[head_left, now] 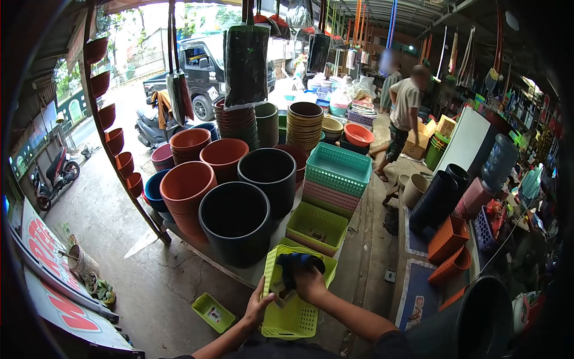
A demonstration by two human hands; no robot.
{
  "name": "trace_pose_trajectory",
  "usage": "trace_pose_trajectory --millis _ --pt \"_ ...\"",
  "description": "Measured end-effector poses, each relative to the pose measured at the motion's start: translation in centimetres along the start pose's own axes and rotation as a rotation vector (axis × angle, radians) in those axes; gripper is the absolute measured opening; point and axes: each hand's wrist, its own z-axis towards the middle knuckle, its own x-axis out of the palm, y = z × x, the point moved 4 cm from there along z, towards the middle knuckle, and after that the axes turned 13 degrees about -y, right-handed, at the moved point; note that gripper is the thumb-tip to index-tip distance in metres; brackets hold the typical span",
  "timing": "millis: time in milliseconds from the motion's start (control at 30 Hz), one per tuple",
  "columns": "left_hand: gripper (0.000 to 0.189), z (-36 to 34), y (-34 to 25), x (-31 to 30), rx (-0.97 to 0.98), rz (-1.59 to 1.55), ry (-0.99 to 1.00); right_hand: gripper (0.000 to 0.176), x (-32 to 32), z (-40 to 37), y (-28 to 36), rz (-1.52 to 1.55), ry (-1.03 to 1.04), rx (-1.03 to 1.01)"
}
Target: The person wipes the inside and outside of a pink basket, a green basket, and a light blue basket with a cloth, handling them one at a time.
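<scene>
My left hand (258, 306) grips the left rim of a yellow-green perforated plastic basket (290, 323), with the thumb over the edge. The basket is tilted, its opening turned toward me. Inside it, my right hand (311, 284) is closed on a dark black-and-blue cloth (293, 264) pressed near the far end. A pale label shows on the basket's inner surface below the cloth. Just beyond are stacked yellow-green baskets (317, 226), partly hidden by the held one. A similar small green basket (213, 312) with a label lies on the floor to the left.
Black pots (234, 224) and orange pots (188, 179) stand stacked on the table ahead, beside turquoise baskets (338, 161). A large dark bin (478, 317) is close on my right. A person (405, 105) walks in the aisle. Wrapped goods (246, 66) hang overhead.
</scene>
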Motion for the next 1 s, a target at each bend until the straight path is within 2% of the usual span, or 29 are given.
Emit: trace_pose_trajectory --millis 33,67,133,167,233,333,400,467,533,600,667,733,767,800,867,900,933,1000 --pt "0.091 0.2 -0.3 0.0 0.006 -0.002 -0.001 0.056 0.6 -0.3 -0.3 -0.187 -0.064 -0.055" --pt "0.091 0.2 -1.2 0.1 0.065 0.031 0.007 0.056 0.2 -0.3 0.0 -0.189 -0.064 -0.057" --pt "0.090 -0.1 -1.8 0.1 0.120 0.062 0.015 0.059 0.5 -1.5 0.6 -0.448 0.249 -0.074" --pt "0.090 -0.2 -1.6 0.0 0.084 0.058 0.013 0.059 -0.4 -1.8 1.3 -0.450 0.252 -0.077" --pt "0.090 -0.2 -1.5 0.1 0.047 0.056 0.014 0.060 -1.3 -2.9 3.1 -0.277 0.472 -0.138" --pt "0.089 0.4 -1.6 -0.3 0.073 -0.009 -0.071 0.053 -0.5 -6.0 5.8 0.158 0.605 -0.237" --pt "0.091 1.5 -1.4 -1.3 0.110 -0.159 -0.165 0.043 0.2 -6.9 6.7 0.692 0.803 0.353" --pt "0.091 2.2 -0.8 -2.0 0.045 -0.185 -0.170 0.041 -2.3 -6.6 6.9 0.782 0.810 0.403" --pt "0.090 2.7 -0.1 -1.8 -0.051 -0.374 -0.070 0.039 -4.9 -7.1 8.1 0.869 0.821 0.456" --pt "0.088 2.7 0.6 -1.5 -0.103 -0.434 -0.027 0.039 -8.3 -6.5 9.0 0.702 0.151 0.082" --pt "0.086 2.1 0.8 -0.5 -0.164 -0.487 0.024 0.040 -9.1 -7.0 9.0 0.603 0.128 0.088" --pt "0.082 1.0 0.1 -0.3 -0.039 0.014 -0.316 0.043 -10.5 -7.3 8.3 0.502 0.101 0.096" --pt "0.068 1.8 1.7 -1.2 0.398 0.305 -0.353 0.043 -11.5 -7.2 7.6 0.543 0.089 0.091" --pt "0.068 1.3 -0.6 -1.5 0.398 0.308 -0.350 0.043 -12.3 -7.1 6.9 0.585 0.078 0.084" --pt "0.053 -0.7 -6.0 0.4 1.078 1.104 0.149 0.042 -13.4 -6.9 5.8 0.616 0.072 0.113" --pt "0.052 0.2 -5.5 0.8 0.940 0.774 0.462 0.040 -13.8 -7.0 5.4 0.645 0.071 0.139" --pt "0.062 0.2 -4.7 1.1 0.813 0.762 0.659 0.040 -13.5 -7.1 4.9 0.647 0.071 0.143" --pt "0.067 -0.4 -4.0 0.8 0.797 0.880 0.617 0.037 -13.3 -6.8 3.7 0.690 -0.023 0.161"
